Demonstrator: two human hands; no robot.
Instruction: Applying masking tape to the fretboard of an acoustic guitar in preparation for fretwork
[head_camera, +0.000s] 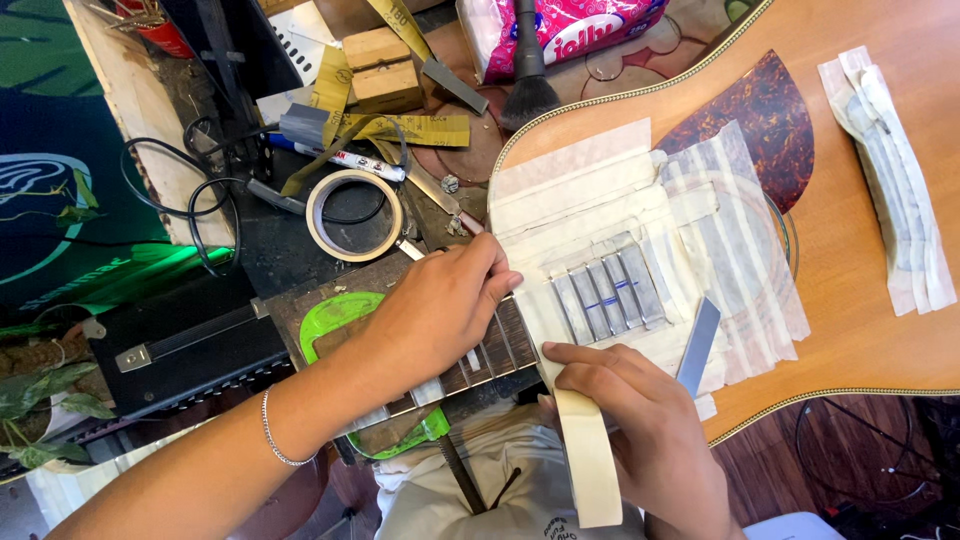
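Observation:
An acoustic guitar (860, 300) lies flat, its upper frets (600, 295) bare while masking tape (590, 190) covers the wood around them. My left hand (440, 305) rests on the fretboard (505, 345) and presses a tape strip down near the neck joint. My right hand (640, 420) holds a roll of masking tape (590, 455) with the strip running up to the left hand. A thin metal blade (698, 345) lies by the right hand's fingers. A dark red pickguard (765, 115) sits past the taped soundhole.
Another tape roll (355, 215) lies on the bench beside sandpaper strips (410, 128), wooden blocks (378, 65), a marker (350, 160) and a black brush (528, 70). A green neck rest (330, 315) supports the neck. Used tape pieces (890, 170) lie on the guitar top.

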